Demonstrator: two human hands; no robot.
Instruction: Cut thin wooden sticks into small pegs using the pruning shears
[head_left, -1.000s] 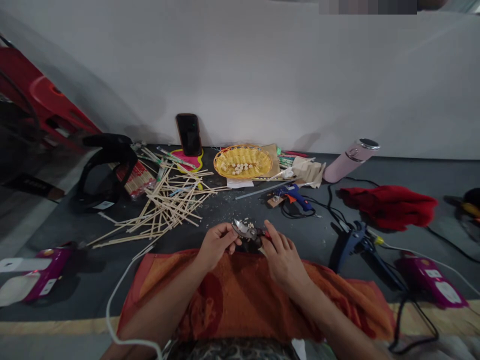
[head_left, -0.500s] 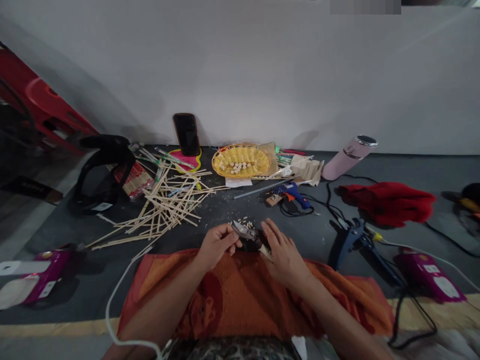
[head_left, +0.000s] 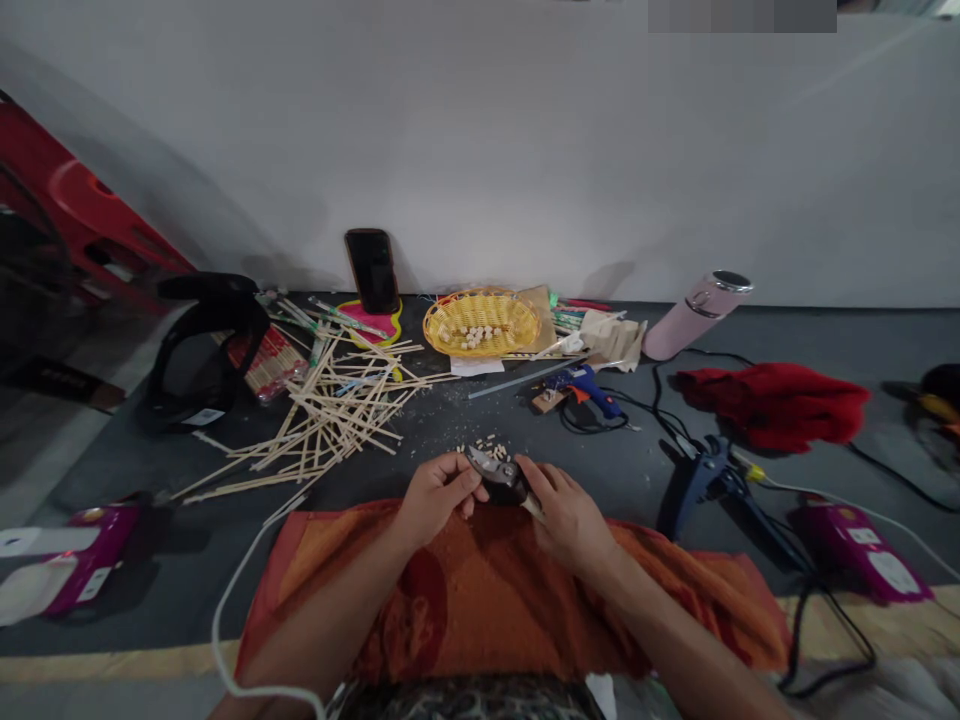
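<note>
My right hand [head_left: 571,520] is wrapped around the handles of a pair of pruning shears [head_left: 508,474], whose blades point to the left. Close by the blade tips, my left hand [head_left: 441,498] is closed in a pinch; whatever lies between its fingers is too small to make out. Several short cut wooden pieces [head_left: 491,447] lie on the dark table just beyond the blades. Under my forearms an orange towel [head_left: 495,600] covers the table's near edge.
Left of my hands is a loose heap of thin wooden sticks [head_left: 337,410]. Behind stand a yellow wicker basket [head_left: 435,335] holding small pieces, a phone [head_left: 373,270] and a pink bottle [head_left: 697,315]. To the right lie a blue glue gun [head_left: 589,388], dark-handled cutters [head_left: 705,480] and a red cloth [head_left: 780,405].
The fingers of my right hand have closed in around the shears' handles. My left hand has shifted very slightly, still beside the blades.
</note>
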